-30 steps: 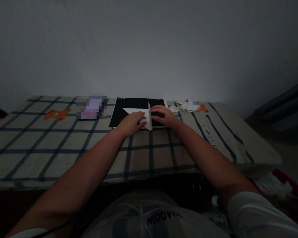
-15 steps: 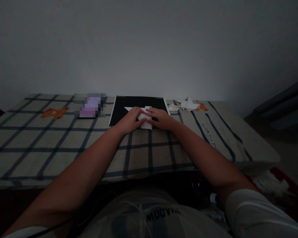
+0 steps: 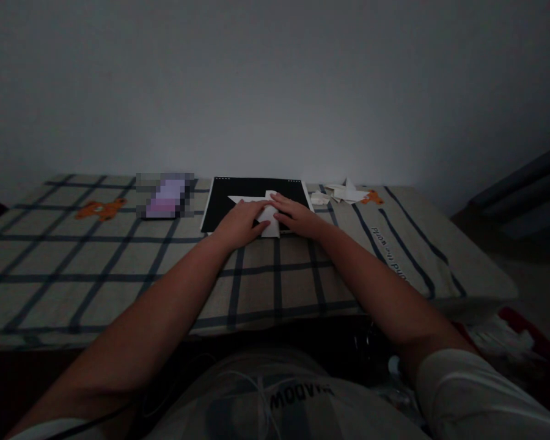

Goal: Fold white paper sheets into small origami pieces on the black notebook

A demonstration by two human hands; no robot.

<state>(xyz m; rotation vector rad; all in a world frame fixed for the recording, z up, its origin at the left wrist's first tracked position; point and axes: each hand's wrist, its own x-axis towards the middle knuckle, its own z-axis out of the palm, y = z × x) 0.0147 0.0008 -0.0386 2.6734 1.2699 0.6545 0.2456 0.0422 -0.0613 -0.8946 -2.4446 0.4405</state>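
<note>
A folded piece of white paper [image 3: 269,221] lies on a black mat [image 3: 220,205] at the far side of the checked cloth. My left hand [image 3: 241,221] rests flat on the paper's left part, fingers spread and pointing right. My right hand [image 3: 294,215] presses on its right part, fingertips meeting the left hand's over the fold. A pointed white tip of the paper sticks out to the left of my left hand.
A blurred purple object [image 3: 165,197] lies left of the mat. Several small folded white paper pieces [image 3: 343,194] sit to the right of it. The checked cloth [image 3: 119,263] carries orange bear patches. A grey wall stands right behind.
The upright flap of paper has been pressed down flat. Both hands came together over the fold and then shifted slightly along it.
</note>
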